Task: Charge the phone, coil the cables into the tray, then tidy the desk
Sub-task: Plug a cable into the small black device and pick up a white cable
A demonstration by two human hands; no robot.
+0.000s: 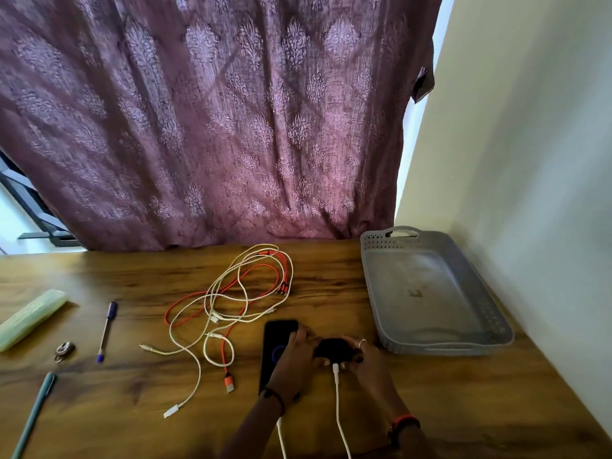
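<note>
On the wooden surface [132, 276] the black phone [281, 329] lies flat, near the front edge and to the left of the grey tray [424, 276]. The tray stands at the right, close to the wall [530, 160]. The left hand [296, 357] is over the lower part of the phone, and its fingers [302, 337] are curled on the left end of a small black device [334, 347]. The right hand [367, 361] grasps the right end of the same device with bent fingers. A white cable [337, 402] is plugged into the near side of the device and runs toward the person. The loose cables [214, 318], white and orange, lie tangled on the surface behind and left of the phone, outside the tray. Further left are a blue-capped pen [106, 331], a pale green case [29, 318], a small metal ring [64, 349] and a teal pen [33, 415]. A purple curtain [215, 127] hangs behind.
</note>
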